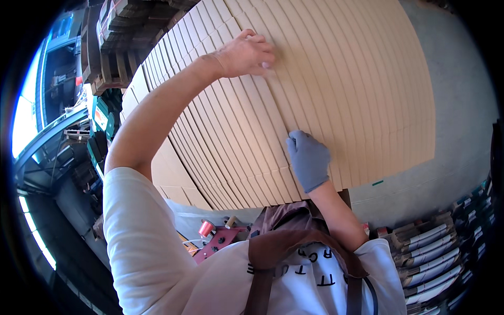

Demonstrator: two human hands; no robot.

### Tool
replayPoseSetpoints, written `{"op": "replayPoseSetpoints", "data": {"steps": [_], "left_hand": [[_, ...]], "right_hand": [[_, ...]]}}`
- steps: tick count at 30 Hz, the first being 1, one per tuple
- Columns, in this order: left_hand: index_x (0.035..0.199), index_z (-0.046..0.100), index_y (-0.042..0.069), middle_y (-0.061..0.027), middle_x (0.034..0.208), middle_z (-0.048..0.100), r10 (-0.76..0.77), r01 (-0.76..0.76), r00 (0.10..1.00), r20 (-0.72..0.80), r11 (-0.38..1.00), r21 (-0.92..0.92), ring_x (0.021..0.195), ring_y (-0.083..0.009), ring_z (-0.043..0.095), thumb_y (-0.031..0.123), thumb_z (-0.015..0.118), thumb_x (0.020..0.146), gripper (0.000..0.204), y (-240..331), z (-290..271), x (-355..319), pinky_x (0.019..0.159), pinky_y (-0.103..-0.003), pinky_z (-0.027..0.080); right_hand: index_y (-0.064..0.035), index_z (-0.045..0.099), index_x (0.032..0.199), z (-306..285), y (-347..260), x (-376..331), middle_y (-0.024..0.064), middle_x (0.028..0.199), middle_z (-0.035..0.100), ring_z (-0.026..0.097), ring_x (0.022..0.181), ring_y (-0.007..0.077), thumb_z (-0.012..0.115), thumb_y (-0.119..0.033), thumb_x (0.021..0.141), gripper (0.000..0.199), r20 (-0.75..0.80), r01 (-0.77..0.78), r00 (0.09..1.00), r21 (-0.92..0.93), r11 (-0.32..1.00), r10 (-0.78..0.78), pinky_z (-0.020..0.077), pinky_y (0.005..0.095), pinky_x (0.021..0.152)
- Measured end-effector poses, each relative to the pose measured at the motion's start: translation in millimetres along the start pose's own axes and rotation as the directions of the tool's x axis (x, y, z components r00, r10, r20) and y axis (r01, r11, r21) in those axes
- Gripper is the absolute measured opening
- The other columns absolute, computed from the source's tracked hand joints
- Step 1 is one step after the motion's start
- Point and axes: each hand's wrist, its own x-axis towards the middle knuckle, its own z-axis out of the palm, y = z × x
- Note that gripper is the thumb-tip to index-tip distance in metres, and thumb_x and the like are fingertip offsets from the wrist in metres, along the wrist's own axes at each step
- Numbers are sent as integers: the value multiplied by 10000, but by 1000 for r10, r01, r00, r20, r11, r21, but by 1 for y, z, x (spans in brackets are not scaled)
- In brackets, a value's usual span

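Flat ribbed cardboard sheets (pixel 325 89) under both hands.

**Flat cardboard stacked on a grey floor**

A broad stack of flattened cardboard sheets (pixel 315 79) lies under both hands, filling the space ahead. It rests on the grey concrete floor (pixel 462 105), which shows bare to the right of the right hand (pixel 308 160).

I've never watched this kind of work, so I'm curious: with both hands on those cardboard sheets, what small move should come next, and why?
Probably part the stack at the gap the fingers have found. The bare left hand presses its fingertips on the sheet edges further up, and the gloved right hand has its fingertips at an edge lower down. Neither hand has yet separated a sheet from the row.
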Motion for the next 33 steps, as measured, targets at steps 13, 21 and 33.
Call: {"op": "replayPoseSetpoints", "data": {"steps": [13,21,33], "left_hand": [[737,614,110,8,818,537,73,-52,990,122,985,-165,976,-203,499,245,767,752,204,-11,-4,6,1107,-419,281],[722,610,116,17,803,533,87,-67,993,83,975,-212,964,-201,498,237,771,741,202,-15,1,9,1105,-418,280],[741,595,118,10,826,539,79,-68,995,53,981,-183,973,-208,502,249,775,730,223,-16,7,11,1075,-406,311]], "right_hand": [[-103,600,853,7,-1,11,102,825,641,646,724,299,578,-276,926,189,133,-86,988,59,995,78,511,435,611],[-98,586,846,7,-2,13,105,823,635,647,724,299,559,-251,935,179,104,-80,992,54,995,74,509,443,603],[-91,563,864,11,3,13,116,809,630,647,689,304,561,-256,939,181,71,-49,996,15,999,48,517,440,599]]}}
